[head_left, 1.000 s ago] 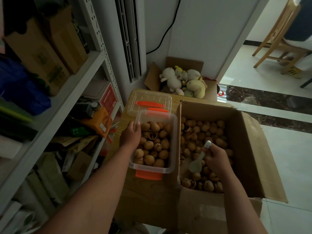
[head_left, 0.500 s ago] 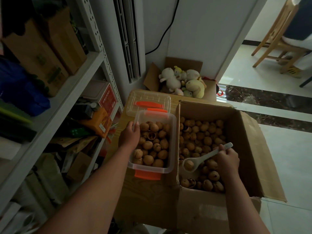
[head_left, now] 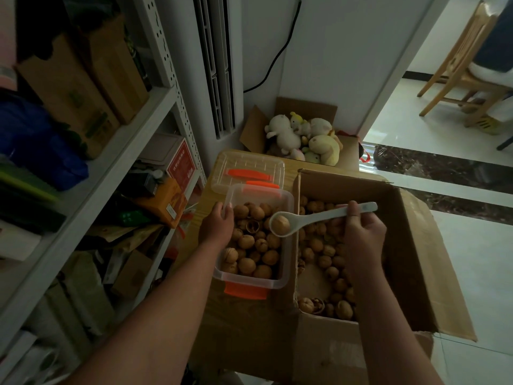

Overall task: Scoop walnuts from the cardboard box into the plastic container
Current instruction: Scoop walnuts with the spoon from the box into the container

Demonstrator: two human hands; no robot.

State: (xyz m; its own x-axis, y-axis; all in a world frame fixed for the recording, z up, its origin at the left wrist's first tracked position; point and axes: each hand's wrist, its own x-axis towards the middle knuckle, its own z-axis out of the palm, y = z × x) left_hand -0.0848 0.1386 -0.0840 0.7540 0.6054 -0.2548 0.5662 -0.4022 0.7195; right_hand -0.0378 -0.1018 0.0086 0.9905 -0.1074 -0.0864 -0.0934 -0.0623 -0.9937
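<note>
A clear plastic container (head_left: pixel 288 207) with orange clips stands on a wooden table, nearly full of walnuts (head_left: pixel 251 252). My left hand (head_left: pixel 216 226) grips its left rim. Right of it stands an open cardboard box (head_left: pixel 416 259) with several walnuts (head_left: pixel 322 245) on its bottom. My right hand (head_left: pixel 361 232) holds the handle of a white spoon (head_left: pixel 313 218). The spoon's bowl hangs over the container's right side and carries one walnut (head_left: pixel 280 225).
The container's clear lid (head_left: pixel 247 173) lies behind it on the table (head_left: pixel 211 173). A box of plush toys (head_left: pixel 302 137) sits further back on the floor. Metal shelving (head_left: pixel 91 176) packed with boxes runs along the left. A wooden chair (head_left: pixel 460 70) stands far right.
My right hand dug the spoon into the box's walnuts, lifted one out and swung it left over the container. My left hand stayed on the rim.
</note>
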